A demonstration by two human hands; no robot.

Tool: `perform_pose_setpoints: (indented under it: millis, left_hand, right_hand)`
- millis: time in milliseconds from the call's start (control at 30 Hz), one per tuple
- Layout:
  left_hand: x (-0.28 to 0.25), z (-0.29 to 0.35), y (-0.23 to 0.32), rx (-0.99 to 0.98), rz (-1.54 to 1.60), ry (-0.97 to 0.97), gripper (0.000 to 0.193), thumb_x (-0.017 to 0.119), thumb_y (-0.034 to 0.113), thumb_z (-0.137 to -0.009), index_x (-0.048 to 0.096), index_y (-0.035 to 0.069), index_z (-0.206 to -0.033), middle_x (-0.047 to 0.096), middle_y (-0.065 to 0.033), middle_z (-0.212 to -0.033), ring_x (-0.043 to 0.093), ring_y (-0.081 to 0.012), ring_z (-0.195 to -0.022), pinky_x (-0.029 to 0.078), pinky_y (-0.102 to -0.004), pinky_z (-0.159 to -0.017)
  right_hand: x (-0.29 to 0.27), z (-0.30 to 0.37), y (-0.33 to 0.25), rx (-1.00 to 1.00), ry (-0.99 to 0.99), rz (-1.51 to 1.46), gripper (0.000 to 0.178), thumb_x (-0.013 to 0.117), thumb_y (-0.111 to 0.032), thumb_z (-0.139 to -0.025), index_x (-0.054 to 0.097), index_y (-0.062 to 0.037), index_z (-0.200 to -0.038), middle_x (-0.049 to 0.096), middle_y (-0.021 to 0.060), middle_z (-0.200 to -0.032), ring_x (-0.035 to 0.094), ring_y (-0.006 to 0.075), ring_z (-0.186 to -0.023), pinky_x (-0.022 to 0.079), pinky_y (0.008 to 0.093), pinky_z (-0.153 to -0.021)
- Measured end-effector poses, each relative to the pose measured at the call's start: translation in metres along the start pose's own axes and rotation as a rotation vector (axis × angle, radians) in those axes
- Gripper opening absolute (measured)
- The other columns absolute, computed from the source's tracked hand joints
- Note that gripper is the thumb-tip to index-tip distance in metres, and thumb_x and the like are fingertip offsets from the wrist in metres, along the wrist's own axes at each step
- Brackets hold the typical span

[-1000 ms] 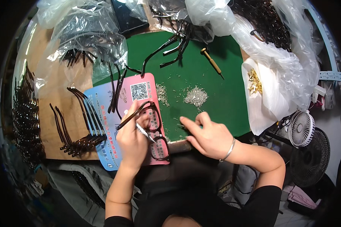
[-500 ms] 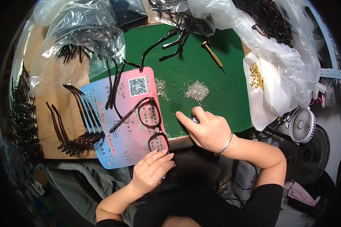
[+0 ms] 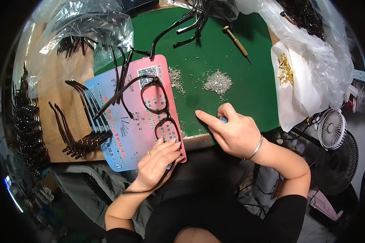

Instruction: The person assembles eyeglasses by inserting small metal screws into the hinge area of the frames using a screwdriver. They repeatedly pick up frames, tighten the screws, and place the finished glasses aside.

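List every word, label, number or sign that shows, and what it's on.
Blue-and-pink card: red characters; I won't copy their wording.
Same card: square code, partly hidden by the glasses frame.
Same card: corner emblem and small dark print, too small to read.
Glasses frame: pale mark near the left hand, too small to read.

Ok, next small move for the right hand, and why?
Probably pinch up one loose silver bit near the pile with the right hand. Its index fingertip points down at the green mat, where such bits lie scattered, while the left hand holds the near end of the glasses.
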State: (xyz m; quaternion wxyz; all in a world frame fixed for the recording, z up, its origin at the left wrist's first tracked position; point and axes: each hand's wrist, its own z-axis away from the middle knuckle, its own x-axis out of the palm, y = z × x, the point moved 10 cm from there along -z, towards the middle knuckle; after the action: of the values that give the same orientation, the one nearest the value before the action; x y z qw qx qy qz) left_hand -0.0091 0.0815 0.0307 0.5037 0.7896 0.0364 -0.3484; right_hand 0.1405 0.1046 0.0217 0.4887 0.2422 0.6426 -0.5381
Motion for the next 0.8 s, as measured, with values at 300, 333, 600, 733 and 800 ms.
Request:
perform_pose_setpoints:
  millis: [300,333,600,733,800]
  left_hand:
    - [0.004,-0.006,0.008,0.013,-0.133,-0.029,0.017,0.074,0.002,-0.066,0.066,0.001,-0.082,0.067,-0.0118,-0.085,0.066,-0.0262,-0.088,0.051,-0.0411,-0.086]
    - [0.005,-0.006,0.011,0.039,-0.161,-0.014,0.019,0.074,0.003,-0.065,0.066,0.002,-0.082,0.067,-0.0101,-0.083,0.066,-0.0248,-0.085,0.051,-0.0407,-0.084]
    - [0.006,-0.013,0.014,0.127,-0.232,0.004,0.020,0.077,0.007,-0.063,0.064,0.004,-0.078,0.066,-0.0070,-0.079,0.065,-0.0225,-0.077,0.050,-0.0411,-0.084]
    - [0.006,-0.012,0.003,0.137,-0.201,0.032,0.019,0.078,0.007,-0.065,0.063,0.005,-0.076,0.066,-0.0064,-0.078,0.064,-0.0222,-0.075,0.050,-0.0410,-0.085]
    - [0.005,-0.009,-0.001,0.142,-0.163,0.040,0.018,0.077,0.005,-0.065,0.063,0.005,-0.076,0.067,-0.0067,-0.080,0.065,-0.0225,-0.077,0.049,-0.0409,-0.087]
  right_hand:
    - [-0.003,0.004,-0.001,-0.026,0.041,-0.012,0.046,0.064,-0.014,-0.071,0.056,-0.0160,-0.117,0.048,0.0106,-0.085,0.057,0.0207,-0.056,0.049,0.0323,-0.046]
    - [-0.003,0.004,-0.001,-0.026,0.045,-0.008,0.045,0.064,-0.013,-0.072,0.057,-0.0162,-0.117,0.048,0.0099,-0.084,0.057,0.0204,-0.056,0.049,0.0318,-0.046]
    - [-0.003,0.008,-0.011,-0.164,-0.055,-0.210,0.034,0.061,-0.016,-0.076,0.058,-0.0166,-0.110,0.048,0.0117,-0.081,0.058,0.0230,-0.050,0.049,0.0341,-0.043]
    - [0.011,0.013,-0.033,-0.213,-0.134,-0.289,0.033,0.060,-0.016,-0.076,0.057,-0.0188,-0.109,0.048,0.0107,-0.077,0.057,0.0220,-0.046,0.048,0.0329,-0.042]
    - [0.015,0.011,-0.036,-0.219,-0.133,-0.226,0.038,0.062,-0.015,-0.074,0.060,-0.0213,-0.111,0.047,0.0068,-0.078,0.055,0.0169,-0.047,0.046,0.0276,-0.041]
